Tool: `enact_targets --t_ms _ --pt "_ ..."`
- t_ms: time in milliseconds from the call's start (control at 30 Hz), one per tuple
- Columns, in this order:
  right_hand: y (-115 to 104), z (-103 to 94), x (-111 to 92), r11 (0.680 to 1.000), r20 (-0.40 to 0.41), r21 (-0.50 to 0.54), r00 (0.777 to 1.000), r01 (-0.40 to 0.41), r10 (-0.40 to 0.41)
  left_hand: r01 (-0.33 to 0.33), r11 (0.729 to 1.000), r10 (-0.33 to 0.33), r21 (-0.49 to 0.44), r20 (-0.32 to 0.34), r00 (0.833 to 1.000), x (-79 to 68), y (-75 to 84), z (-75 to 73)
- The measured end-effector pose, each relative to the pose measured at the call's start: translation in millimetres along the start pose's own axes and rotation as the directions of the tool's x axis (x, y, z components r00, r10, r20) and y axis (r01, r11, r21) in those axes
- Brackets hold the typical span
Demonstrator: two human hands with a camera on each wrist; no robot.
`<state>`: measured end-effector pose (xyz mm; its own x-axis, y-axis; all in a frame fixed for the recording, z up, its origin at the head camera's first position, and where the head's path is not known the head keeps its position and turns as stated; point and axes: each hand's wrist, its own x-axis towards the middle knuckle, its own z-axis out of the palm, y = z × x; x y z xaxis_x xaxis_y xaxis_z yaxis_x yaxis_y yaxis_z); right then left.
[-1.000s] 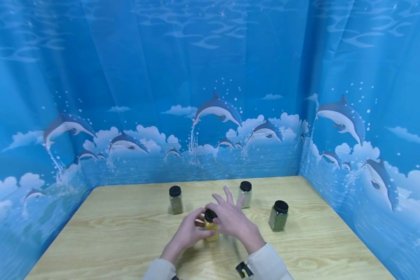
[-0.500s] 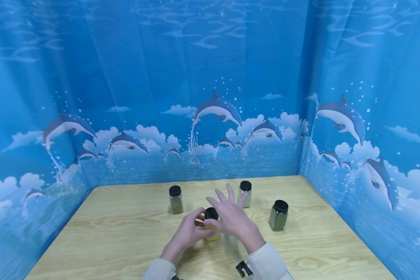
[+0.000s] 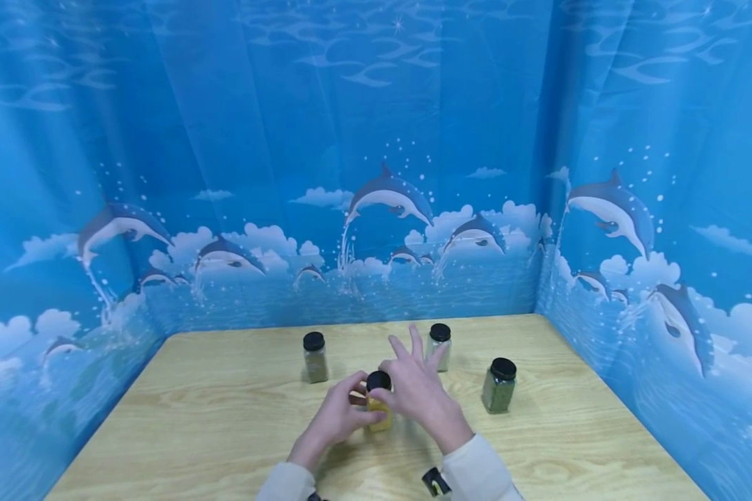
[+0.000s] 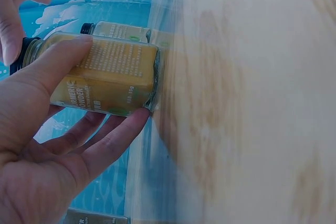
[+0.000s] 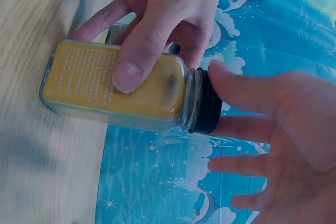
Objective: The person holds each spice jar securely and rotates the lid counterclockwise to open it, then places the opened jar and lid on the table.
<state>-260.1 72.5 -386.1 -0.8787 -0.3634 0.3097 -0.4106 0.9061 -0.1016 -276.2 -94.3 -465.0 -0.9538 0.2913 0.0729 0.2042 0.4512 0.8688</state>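
A square glass jar of yellow turmeric powder (image 3: 382, 424) stands near the middle of the table, labelled in white print in the left wrist view. My left hand (image 3: 338, 416) grips its body, thumb on one face and fingers on the opposite side. On the jar's neck sits a black lid (image 5: 209, 103), with a ring of threaded glass showing below it. My right hand (image 3: 416, 390) pinches this lid between thumb and index finger, while its other fingers stretch out away from the jar.
Three more black-lidded spice jars stand on the wooden table (image 3: 182, 417): a brownish one (image 3: 316, 363) behind to the left, a pale one (image 3: 442, 355) behind my right hand, and a green one (image 3: 498, 390) to the right. A blue dolphin-print curtain (image 3: 276, 174) surrounds the table's back and sides.
My right fingers were on the lid a second ago, spread off it half a second ago, and are back on it now. The left hand's grip on the jar stays the same.
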Motion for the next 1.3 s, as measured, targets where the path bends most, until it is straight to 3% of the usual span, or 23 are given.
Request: enact_targets --t_ms 267,733,1167,1300 --pt "-1.5 -2.9 -1.5 0.999 0.111 0.011 0.993 0.038 -0.039 -0.006 1.0 0.006 0.017 -0.012 1.0 -2.3 -0.1 -0.1" --pt "-0.1 -3.4 -1.9 0.996 0.155 0.05 0.985 0.075 -0.081 -0.039 0.999 0.039 0.008 -0.011 0.999 -2.0 -1.2 -0.4" --pt "-0.2 1.7 1.8 0.999 0.035 0.029 0.999 -0.033 0.032 -0.027 0.999 0.027 -0.017 -0.004 1.0 -1.7 -0.4 1.1" --pt "-0.4 2.3 1.7 0.999 -0.007 0.016 1.0 -0.03 0.03 -0.005 1.0 0.005 -0.005 0.0 1.0 -0.8 0.2 0.6"
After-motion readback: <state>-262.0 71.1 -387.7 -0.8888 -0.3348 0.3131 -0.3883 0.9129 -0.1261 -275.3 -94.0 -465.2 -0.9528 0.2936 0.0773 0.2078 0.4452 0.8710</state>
